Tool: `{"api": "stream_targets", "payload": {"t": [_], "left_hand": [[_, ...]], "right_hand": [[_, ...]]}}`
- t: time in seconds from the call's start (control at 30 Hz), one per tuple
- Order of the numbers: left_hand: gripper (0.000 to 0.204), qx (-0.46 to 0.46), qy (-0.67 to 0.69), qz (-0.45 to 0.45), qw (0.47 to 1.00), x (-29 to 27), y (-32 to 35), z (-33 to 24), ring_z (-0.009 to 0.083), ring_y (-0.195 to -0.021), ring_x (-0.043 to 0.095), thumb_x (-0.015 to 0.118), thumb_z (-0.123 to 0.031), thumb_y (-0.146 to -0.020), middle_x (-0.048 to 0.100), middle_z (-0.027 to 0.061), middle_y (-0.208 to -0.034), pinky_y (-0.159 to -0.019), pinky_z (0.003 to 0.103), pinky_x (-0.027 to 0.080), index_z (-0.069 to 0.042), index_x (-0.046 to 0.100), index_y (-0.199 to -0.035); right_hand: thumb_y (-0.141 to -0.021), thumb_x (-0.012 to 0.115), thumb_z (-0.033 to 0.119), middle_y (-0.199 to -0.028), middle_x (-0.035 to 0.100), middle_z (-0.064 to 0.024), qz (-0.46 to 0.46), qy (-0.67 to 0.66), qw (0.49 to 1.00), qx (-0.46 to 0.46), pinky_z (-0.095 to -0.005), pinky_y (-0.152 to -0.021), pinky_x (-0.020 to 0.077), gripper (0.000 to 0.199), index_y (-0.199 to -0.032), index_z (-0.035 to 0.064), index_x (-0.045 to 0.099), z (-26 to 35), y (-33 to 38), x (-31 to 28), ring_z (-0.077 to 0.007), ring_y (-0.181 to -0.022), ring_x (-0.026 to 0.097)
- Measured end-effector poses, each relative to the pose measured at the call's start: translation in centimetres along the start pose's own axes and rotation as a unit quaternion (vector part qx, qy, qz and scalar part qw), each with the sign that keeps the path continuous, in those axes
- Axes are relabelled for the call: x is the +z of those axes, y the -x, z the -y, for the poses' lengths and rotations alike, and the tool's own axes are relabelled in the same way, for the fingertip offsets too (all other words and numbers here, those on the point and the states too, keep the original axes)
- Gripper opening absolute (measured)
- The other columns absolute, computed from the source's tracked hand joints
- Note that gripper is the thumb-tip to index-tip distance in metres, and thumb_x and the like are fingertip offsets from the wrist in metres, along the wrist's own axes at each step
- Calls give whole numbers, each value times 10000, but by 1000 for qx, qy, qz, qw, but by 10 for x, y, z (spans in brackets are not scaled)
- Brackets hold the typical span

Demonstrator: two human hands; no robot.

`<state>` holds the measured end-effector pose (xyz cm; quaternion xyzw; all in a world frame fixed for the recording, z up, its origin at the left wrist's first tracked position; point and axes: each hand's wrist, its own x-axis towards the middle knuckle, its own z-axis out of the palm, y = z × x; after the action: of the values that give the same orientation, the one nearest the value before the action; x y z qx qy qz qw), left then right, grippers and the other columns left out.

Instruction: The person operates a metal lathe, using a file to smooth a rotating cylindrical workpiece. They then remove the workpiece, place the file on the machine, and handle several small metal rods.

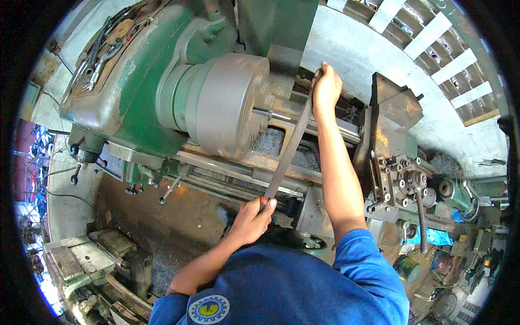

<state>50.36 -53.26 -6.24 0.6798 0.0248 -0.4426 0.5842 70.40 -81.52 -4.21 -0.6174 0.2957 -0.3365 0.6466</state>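
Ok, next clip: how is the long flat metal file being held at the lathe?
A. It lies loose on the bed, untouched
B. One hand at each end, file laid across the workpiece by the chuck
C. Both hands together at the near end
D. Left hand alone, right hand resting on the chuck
B: the left hand grips the near end of the file, the right hand grips the far end, and the file crosses beside the chuck.

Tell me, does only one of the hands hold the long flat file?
No, the left hand grips the near end of the file and the right hand grips its far end.
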Motion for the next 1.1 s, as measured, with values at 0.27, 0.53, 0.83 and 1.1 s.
{"api": "stream_targets", "payload": {"t": [0.27,0.53,0.83,1.1], "left_hand": [[421,51,-80,-5,995,-2,0,32,111,-468,478,537,-441,-1038,496,16,-544,-458,328,394,-44,516,-901],[442,73,-85,-3,994,3,6,30,115,-472,490,542,-452,-1034,502,22,-545,-461,328,398,-32,513,-897],[391,106,-96,8,990,-3,31,35,91,-497,476,520,-381,-1057,483,2,-557,-462,305,395,-27,512,-891],[406,89,-15,64,994,-6,43,40,72,-496,452,500,-390,-1064,485,-9,-595,-448,274,382,-26,492,-884]], "right_hand": [[-950,523,229,-625,535,-35,-12,-108,993,50,-309,-524,392,311,-746,5,595,-5,29,-16,-135,-528,494],[-978,510,265,-627,544,-40,-25,-112,993,33,-306,-535,393,329,-782,18,605,-3,31,-23,-138,-557,512],[-1041,569,327,-662,596,-35,-69,-117,991,-18,-229,-467,416,346,-881,23,605,-24,45,-74,-89,-531,528],[-894,791,305,-610,571,25,-34,79,996,8,-226,-490,382,318,-862,11,677,-41,91,-115,-46,-495,468]]}}
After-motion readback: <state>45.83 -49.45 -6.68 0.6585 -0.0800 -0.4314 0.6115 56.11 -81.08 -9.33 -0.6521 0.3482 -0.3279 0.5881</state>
